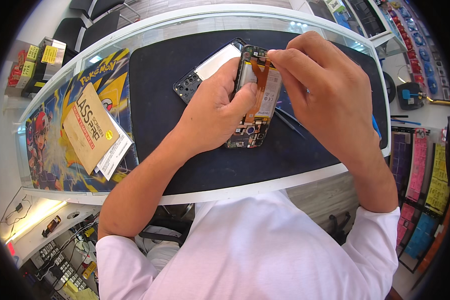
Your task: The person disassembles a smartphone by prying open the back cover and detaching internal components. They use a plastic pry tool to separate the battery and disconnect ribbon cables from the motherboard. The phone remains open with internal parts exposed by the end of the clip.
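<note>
My left hand [216, 107] grips an opened smartphone [257, 95] by its left edge, thumb resting on the battery. The phone's back is off, showing a battery, an orange flex cable and circuit boards. My right hand [320, 87] pinches at the phone's top end with thumb and forefinger, near the orange cable. Whether a small tool or part sits between those fingertips cannot be made out. The phone is held just above a dark work mat [165, 115]. Behind it lies the removed back cover [205, 70], inner side up.
A brown cardboard sleeve and white paper [92, 130] lie on a colourful cartoon mat at the left. Thin tweezers [290, 122] rest on the dark mat under my right hand. The glass counter edge [225, 192] runs near my body. Shelves with packaged goods stand at the right.
</note>
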The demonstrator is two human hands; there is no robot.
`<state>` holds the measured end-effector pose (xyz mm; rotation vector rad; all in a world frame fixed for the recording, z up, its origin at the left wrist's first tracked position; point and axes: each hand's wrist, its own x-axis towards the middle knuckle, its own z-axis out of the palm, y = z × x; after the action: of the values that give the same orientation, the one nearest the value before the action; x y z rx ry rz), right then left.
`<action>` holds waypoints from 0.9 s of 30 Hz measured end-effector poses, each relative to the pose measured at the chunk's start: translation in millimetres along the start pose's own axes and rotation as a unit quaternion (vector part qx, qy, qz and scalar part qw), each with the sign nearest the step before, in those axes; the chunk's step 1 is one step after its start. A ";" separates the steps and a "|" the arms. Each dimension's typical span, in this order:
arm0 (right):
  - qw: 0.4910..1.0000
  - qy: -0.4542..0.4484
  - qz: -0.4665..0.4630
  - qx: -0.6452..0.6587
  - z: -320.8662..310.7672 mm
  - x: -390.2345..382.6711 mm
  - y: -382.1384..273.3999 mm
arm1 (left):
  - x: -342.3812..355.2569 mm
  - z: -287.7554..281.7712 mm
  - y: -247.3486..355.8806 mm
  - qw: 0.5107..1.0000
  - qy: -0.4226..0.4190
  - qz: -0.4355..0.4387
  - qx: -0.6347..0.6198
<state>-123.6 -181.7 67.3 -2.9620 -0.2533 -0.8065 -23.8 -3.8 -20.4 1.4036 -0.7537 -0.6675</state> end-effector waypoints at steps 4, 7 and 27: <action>1.000 -0.004 0.002 0.006 -1.4 0.0 0.5 | -1.0 -0.5 1.7 1.000 -0.007 -0.008 0.010; 1.000 0.003 0.003 0.017 0.2 -0.7 1.4 | -1.8 -1.2 3.9 1.000 -0.010 -0.008 0.014; 0.943 -0.208 -0.259 0.035 -11.3 60.1 49.6 | 0.7 -8.7 3.8 0.997 -0.048 -0.061 -0.002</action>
<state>-69.5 -223.2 106.8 -2.9898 -1.0900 -0.1659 -16.6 1.2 -16.7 1.4306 -0.7462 -0.8354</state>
